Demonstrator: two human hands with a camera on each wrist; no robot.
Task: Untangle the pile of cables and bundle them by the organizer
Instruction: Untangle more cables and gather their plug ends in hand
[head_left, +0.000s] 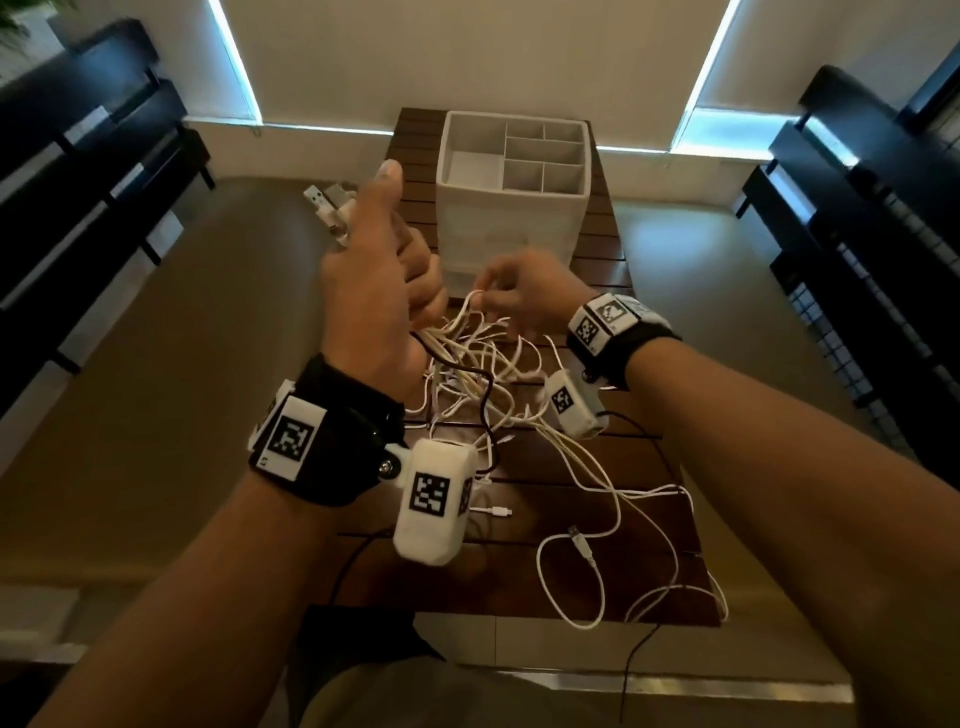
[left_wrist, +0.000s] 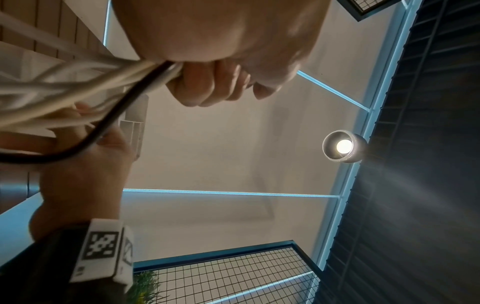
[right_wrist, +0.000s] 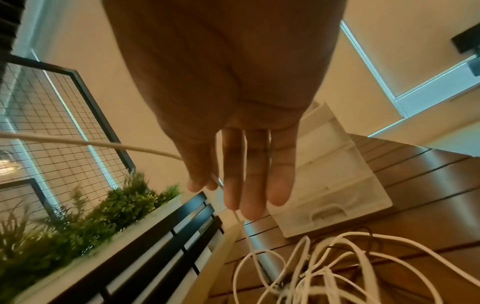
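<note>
Sorting is early-stage, by the look of it: left hand is fisted around a gathered bunch of white cables plus one black cable, plug ends sticking out past the thumb. Right hand pinches a single white strand between thumb and forefinger, other three fingers straight and together, apparently teasing it out of the knot. Most of the cable pile lies tangled on the slatted wooden table, loose loops and connectors trailing toward the near edge. White organizer stands at the far end of the table, just behind the pile; visible compartments look empty. Nothing bundled or stowed yet, so nearly all work remains. No brand or readable text; only black-and-white square marker tags on the wrist straps.
</note>
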